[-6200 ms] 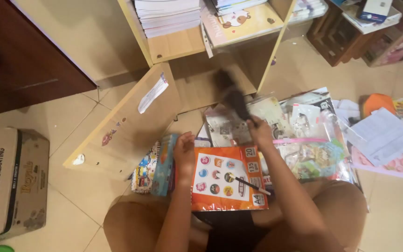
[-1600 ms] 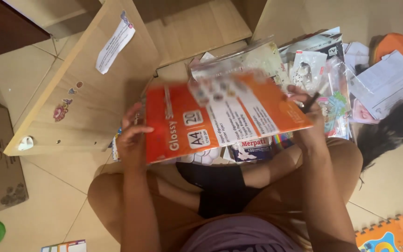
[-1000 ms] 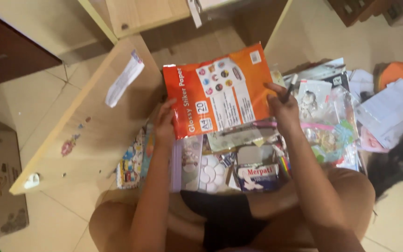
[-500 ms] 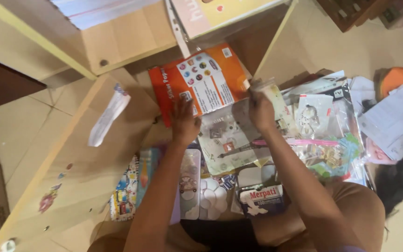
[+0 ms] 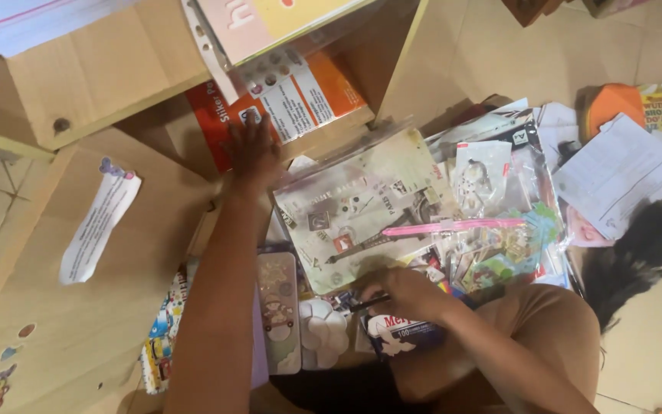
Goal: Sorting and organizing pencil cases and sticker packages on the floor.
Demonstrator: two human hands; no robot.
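My left hand (image 5: pixel 253 149) reaches forward into the lower shelf compartment and grips the near edge of an orange paper pack (image 5: pixel 304 88), which lies flat on the shelf floor. My right hand (image 5: pixel 404 295) is low over my lap, shut on a thin black pen (image 5: pixel 368 305). It rests at the near edge of a clear plastic folder of patterned sheets (image 5: pixel 358 203), above a small blue and white box (image 5: pixel 401 339). A pink pen (image 5: pixel 453 228) lies across the folder pile.
A wooden shelf unit (image 5: pixel 109 84) stands ahead with books on top. A detached wooden board (image 5: pixel 55 307) with stickers lies to the left. A tin pencil case (image 5: pixel 277 310), a white flower-shaped item (image 5: pixel 323 341), plastic sleeves (image 5: pixel 499 184) and loose papers (image 5: pixel 614 180) cover the floor.
My left hand has pushed the orange pack deeper into the shelf compartment. My right hand has let go of the pack and dropped back to my lap with the pen.
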